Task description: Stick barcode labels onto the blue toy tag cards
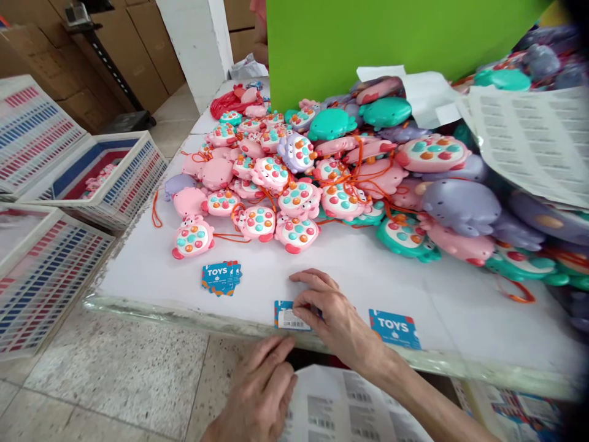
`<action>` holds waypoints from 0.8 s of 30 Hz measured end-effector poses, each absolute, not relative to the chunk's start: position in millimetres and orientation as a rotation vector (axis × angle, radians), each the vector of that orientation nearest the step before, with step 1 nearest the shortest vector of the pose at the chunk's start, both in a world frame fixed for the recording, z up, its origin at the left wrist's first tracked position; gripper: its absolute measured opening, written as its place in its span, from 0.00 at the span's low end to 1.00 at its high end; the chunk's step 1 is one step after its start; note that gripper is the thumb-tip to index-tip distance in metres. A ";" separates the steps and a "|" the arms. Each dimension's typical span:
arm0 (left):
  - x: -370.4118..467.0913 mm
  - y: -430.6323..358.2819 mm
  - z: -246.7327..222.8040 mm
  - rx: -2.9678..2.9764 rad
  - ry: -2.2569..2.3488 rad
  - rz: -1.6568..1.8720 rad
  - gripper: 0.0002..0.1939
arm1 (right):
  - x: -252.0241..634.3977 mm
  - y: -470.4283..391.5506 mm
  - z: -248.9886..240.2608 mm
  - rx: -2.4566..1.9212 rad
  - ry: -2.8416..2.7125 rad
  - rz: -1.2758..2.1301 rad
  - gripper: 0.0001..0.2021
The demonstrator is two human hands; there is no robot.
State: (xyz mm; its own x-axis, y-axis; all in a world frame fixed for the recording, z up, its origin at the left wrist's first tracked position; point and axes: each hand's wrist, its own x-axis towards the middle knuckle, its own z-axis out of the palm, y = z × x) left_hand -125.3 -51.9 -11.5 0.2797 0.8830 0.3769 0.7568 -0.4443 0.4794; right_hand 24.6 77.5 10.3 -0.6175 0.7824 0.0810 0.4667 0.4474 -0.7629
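At the table's front edge lies a blue card with a white barcode sticker over its lower part. The thumb and bent index finger of my right hand close together at the sticker's upper edge, while other fingers stretch out above the table. Below the edge, my left hand has its fingers curled at the left side of a sheet of barcode stickers; its grip is partly hidden. To the right lies a blue TOYS card, and to the left a small stack of TOYS cards.
Pink, purple and green animal-shaped toys with coloured buttons and orange cords heap across the white table. More sticker sheets rest on the right heap, before a green panel. Plastic baskets stand left on the floor.
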 end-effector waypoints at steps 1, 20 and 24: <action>-125.1 -51.6 -10.2 2.346 1.529 0.894 0.10 | 24.6 77.4 10.1 -1.051 -2.280 1.001 0.09; -119.1 -42.0 -9.5 2.408 1.635 0.680 0.14 | 25.0 75.7 6.6 -1.047 -2.297 0.879 0.09; -119.4 -38.3 -5.7 2.433 1.627 0.749 0.16 | 27.2 76.4 13.4 -1.093 -2.400 0.800 0.08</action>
State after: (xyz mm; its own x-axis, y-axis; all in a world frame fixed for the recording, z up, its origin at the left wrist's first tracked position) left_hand -119.4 -38.3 -5.7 0.2995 0.8939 0.3336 0.8346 -0.4149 0.3623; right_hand 27.2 76.4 13.4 -0.6233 0.7747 0.1060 0.5560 0.5344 -0.6366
